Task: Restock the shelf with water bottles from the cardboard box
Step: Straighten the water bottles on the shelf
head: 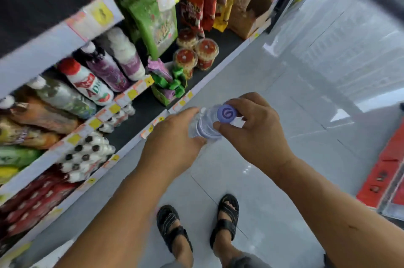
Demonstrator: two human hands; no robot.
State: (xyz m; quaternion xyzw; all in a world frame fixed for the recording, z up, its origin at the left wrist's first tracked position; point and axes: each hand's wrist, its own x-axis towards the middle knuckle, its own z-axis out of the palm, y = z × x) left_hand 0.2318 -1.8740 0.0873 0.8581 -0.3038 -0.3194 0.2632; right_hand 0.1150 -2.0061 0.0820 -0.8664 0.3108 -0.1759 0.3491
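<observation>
- Plainly, one water bottle is held by both hands over the tiled floor, just outside the front edge of the bottom shelf.
- The left hand is wrapped round the clear body of the bottle: its fingers are curled over the far side, and the thumb is pressed against the near side.
- The right hand is closed on the top of the bottle. The purple cap is pinched between a curled forefinger on its far side and the thumb on its near side. The remaining fingers are tucked behind the neck, and how they lie cannot be told.
- A small white spot is seen between the left fingertips and the cap; what it is cannot be told.
- Just beyond the left fingertips, yellow and orange price tags are stuck along the shelf's pale edge.
- To the left of the left knuckles, packs of small white bottles are stacked on that shelf, and large drink bottles are lined up on the shelf above.
- Well beyond the fingertips, round snack tubs with red tops are set beside green bags.
- Well apart from the right hand, on its outer side, a blurred red object is seen on the floor.
- Beneath both wrists, two feet in black sandals are planted on the tiles.
</observation>
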